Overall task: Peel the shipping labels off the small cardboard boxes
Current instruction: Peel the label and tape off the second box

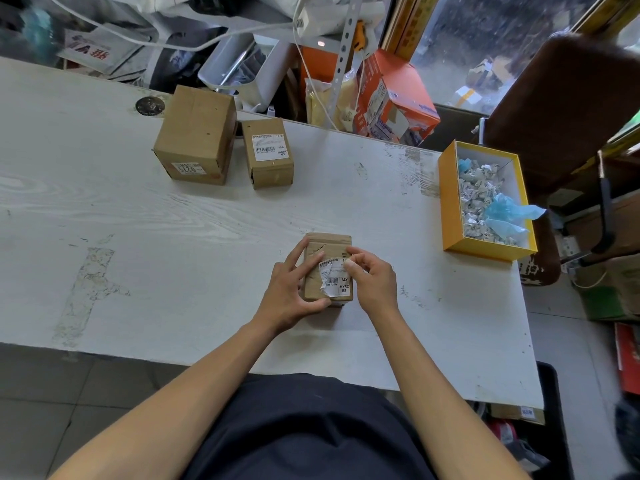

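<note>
The box (pixel 327 268) sits on the table (pixel 207 220) near its front edge; the left hand (pixel 294 289) steadies it, fingers spread along its left side and thumb at the near end; the right hand (pixel 370 278) pinches the label (pixel 334 277), already torn and curled at its left edge. The label looks thin, likely to rip; better taken at a lifted corner and pulled low, slowly; the box seems light, so it needs bracing.
</note>
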The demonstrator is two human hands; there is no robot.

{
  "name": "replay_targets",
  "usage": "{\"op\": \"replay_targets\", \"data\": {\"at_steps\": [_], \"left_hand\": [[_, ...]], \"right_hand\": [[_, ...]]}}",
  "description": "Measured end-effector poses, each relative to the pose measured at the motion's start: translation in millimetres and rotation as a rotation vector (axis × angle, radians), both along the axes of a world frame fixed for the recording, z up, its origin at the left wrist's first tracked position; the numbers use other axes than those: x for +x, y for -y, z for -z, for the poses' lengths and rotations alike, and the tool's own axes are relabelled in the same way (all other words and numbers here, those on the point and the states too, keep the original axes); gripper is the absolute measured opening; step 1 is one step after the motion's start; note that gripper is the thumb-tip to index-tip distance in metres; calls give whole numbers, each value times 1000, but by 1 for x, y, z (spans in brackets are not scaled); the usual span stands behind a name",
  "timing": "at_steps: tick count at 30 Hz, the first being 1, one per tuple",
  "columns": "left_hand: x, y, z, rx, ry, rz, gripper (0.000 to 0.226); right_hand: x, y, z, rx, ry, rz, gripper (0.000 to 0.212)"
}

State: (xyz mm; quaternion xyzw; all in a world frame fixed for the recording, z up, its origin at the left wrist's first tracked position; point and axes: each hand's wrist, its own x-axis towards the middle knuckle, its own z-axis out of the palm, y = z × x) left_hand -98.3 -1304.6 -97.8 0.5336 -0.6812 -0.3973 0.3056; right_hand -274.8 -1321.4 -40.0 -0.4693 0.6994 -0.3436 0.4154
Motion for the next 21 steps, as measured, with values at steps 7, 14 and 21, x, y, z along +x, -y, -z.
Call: {"op": "replay_targets", "data": {"at_steps": [7,14,21], "left_hand": [[-1,0,-1,-10,6,-6,88],[0,-1,-2,-15,7,-8,87],[0,0,-2,-5,10,-6,89]], "right_hand": [[-1,1,2,15,31,7,22],[-2,2,2,33,73,16,27],[-3,7,1,51,121,52,24]]}}
